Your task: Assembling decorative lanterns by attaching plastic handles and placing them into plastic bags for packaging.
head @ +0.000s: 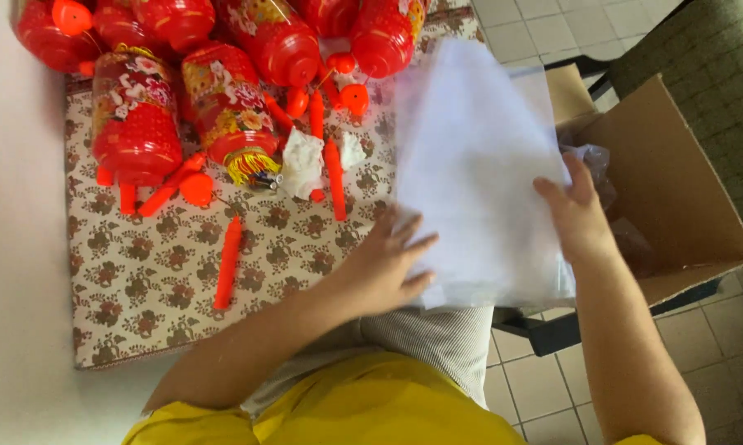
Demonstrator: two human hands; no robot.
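Handling a clear plastic bag (pixel 478 181) held over the tabletop's (pixel 25 247) right edge, beside an open cardboard box (pixel 676 198). Left hand (pixel 388 264) spread flat, fingers wide, pressing the bag's lower left corner. Right hand (pixel 581 216) gripping the bag's right edge, fingers curled. Next, probably parting the bag's mouth, needing a firm pinch. Red paper lanterns (pixel 223 99) and orange sticks (pixel 227 264) on a floral mat (pixel 157 288).
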